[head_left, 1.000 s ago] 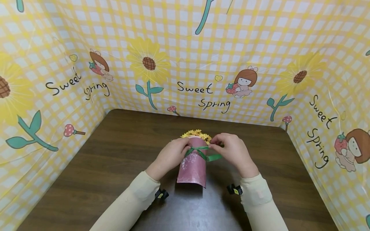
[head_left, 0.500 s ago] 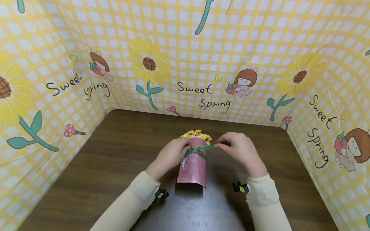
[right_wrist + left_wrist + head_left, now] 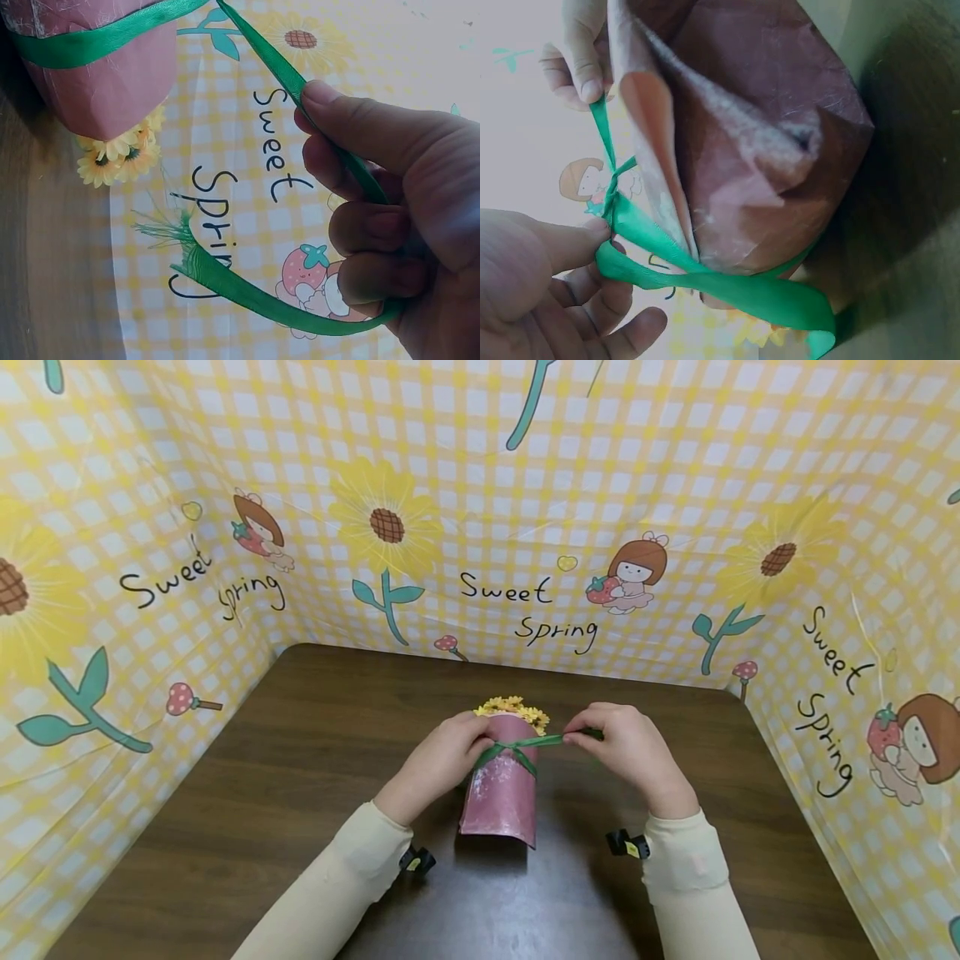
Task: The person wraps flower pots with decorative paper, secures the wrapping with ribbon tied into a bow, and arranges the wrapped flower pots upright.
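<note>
- The dark wooden worktop (image 3: 225, 827) has yellow checked walls (image 3: 480, 485) on three sides.
- The pink paper wrap (image 3: 501, 793) lies at the middle of the worktop, with yellow flowers (image 3: 512, 707) at its far end.
- The left hand (image 3: 441, 758) pinches the green ribbon (image 3: 525, 745) at the knot.
- The right hand (image 3: 630, 748) has its fingers curled round the ribbon's free end and holds it taut to the right.
- If the right hand pulls too hard, I think the knot could slip or the paper could crumple.
</note>
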Available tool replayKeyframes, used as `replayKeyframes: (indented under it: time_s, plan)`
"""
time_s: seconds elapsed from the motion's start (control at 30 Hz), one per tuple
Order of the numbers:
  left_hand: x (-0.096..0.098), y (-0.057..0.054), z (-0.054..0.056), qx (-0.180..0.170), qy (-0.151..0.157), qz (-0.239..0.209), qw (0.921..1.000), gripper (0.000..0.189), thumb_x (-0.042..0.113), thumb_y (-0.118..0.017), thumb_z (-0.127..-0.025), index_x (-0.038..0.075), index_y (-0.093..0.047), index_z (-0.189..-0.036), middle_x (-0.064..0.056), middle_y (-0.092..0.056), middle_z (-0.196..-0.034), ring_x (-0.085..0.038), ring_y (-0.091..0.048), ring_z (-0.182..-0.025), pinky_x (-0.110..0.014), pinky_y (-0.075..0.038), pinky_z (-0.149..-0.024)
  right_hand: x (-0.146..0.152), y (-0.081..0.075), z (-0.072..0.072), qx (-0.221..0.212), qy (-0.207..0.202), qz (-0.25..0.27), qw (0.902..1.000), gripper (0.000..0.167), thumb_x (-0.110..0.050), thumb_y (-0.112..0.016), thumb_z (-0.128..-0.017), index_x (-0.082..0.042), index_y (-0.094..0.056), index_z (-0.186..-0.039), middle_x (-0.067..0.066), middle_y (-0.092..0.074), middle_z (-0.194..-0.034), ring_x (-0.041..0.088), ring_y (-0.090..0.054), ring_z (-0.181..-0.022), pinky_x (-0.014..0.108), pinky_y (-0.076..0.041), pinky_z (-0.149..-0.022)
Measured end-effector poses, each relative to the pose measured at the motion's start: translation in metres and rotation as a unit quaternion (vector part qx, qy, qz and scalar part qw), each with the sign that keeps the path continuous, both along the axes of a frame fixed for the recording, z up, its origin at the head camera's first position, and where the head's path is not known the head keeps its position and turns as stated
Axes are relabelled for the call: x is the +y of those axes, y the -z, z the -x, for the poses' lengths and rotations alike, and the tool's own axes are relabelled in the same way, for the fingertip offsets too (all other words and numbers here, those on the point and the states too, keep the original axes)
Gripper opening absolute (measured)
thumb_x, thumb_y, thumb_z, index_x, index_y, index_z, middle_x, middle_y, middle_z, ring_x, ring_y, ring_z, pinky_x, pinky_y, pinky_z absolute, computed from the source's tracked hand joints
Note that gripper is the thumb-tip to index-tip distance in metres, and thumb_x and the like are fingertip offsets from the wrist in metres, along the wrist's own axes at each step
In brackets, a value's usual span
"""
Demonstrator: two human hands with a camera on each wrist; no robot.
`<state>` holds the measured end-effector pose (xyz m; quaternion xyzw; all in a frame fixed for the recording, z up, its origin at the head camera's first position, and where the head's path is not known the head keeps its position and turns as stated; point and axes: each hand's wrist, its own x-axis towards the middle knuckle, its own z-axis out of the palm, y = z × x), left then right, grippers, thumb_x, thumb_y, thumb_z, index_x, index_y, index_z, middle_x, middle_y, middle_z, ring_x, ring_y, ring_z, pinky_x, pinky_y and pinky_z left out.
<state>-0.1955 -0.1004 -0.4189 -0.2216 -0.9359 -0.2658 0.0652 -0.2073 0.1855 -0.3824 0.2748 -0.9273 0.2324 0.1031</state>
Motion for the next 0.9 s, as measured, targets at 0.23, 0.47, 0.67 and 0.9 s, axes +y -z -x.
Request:
replayKeyframes:
  time_s: [0.23,0.47,0.67,0.9]
  plan:
    - [-0.0021,-0.0032,0.0006,-0.006,0.01,0.008,0.9999,0.006,0.017,-0.066,-0.101,0.016,-0.07,-0.097,0.003,-0.063,-0.095,-0.01,-0.057,-0.083,-0.031,-0.052,-0.076,0.0021,-0.0012,-0.0006,0.019,0.011,-0.014,0.9997,0.005,-0.031,-0.083,-0.088,-0.03,-0.078,-0.088,-0.018,-0.07,-0.087,0.006,-0.064,-0.077,0.034,-0.052,-0.069]
    - [-0.0039,-0.0056,0.0009,-0.016,0.007,0.023,0.9996,0.008,0.018,-0.065,-0.102,0.015,-0.07,-0.097,0.003,-0.062,-0.094,-0.011,-0.057,-0.083,-0.032,-0.052,-0.076,0.0039,-0.0014,-0.0003,0.002,0.011,-0.02,0.9997,0.006,-0.031,-0.082,-0.088,-0.03,-0.077,-0.086,-0.018,-0.069,-0.086,0.005,-0.063,-0.075,0.034,-0.053,-0.07]
    - [-0.0055,-0.0054,0.0011,-0.018,0.004,0.041,0.999,0.009,0.019,-0.064,-0.103,0.014,-0.07,-0.097,0.001,-0.061,-0.093,-0.013,-0.056,-0.081,-0.032,-0.051,-0.075,0.0059,0.0017,0.0019,-0.02,0.013,-0.026,0.9994,0.005,-0.029,-0.082,-0.089,-0.027,-0.077,-0.087,-0.016,-0.07,-0.086,0.005,-0.063,-0.076,0.037,-0.054,-0.072]
    - [-0.0082,-0.0035,0.0031,-0.012,-0.001,0.057,0.9983,0.009,0.017,-0.066,-0.102,0.013,-0.07,-0.094,0.001,-0.062,-0.094,-0.013,-0.056,-0.084,-0.033,-0.052,-0.077,0.0095,0.0045,0.006,-0.057,0.018,-0.038,0.9975,0.006,-0.03,-0.081,-0.089,-0.027,-0.077,-0.085,-0.015,-0.07,-0.085,0.006,-0.062,-0.076,0.036,-0.053,-0.073]
